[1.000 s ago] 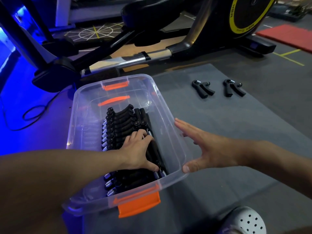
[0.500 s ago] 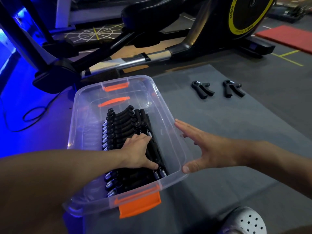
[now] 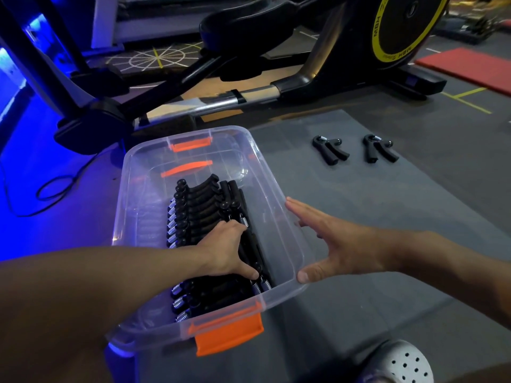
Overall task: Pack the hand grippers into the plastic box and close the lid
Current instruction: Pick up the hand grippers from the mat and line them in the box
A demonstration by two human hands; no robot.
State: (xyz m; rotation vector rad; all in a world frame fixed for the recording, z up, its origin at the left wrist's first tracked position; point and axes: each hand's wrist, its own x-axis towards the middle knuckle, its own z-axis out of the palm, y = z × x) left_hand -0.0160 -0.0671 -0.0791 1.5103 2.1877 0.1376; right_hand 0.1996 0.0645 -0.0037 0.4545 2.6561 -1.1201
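A clear plastic box (image 3: 279, 194) with orange latches (image 3: 228, 334) stands open on the grey mat. Several black hand grippers (image 3: 197, 205) with steel springs lie packed in a row inside it. My left hand (image 3: 225, 251) is down in the box, fingers curled over the grippers along the right of the row. My right hand (image 3: 336, 244) is spread open against the box's right outer wall, thumb at the near corner. Two more hand grippers lie loose on the mat at the far right, one (image 3: 330, 149) beside the other (image 3: 378, 147). No lid is in view.
An exercise machine (image 3: 249, 98) with a yellow-ringed flywheel (image 3: 401, 26) stands just behind the box. A black cable (image 3: 52, 186) loops on the blue-lit floor at left. A red mat (image 3: 470, 67) lies far right. A white perforated shoe (image 3: 401, 363) shows at the bottom right.
My left hand's fingers have shifted slightly over the grippers in the box. My right hand stays against the box's wall.
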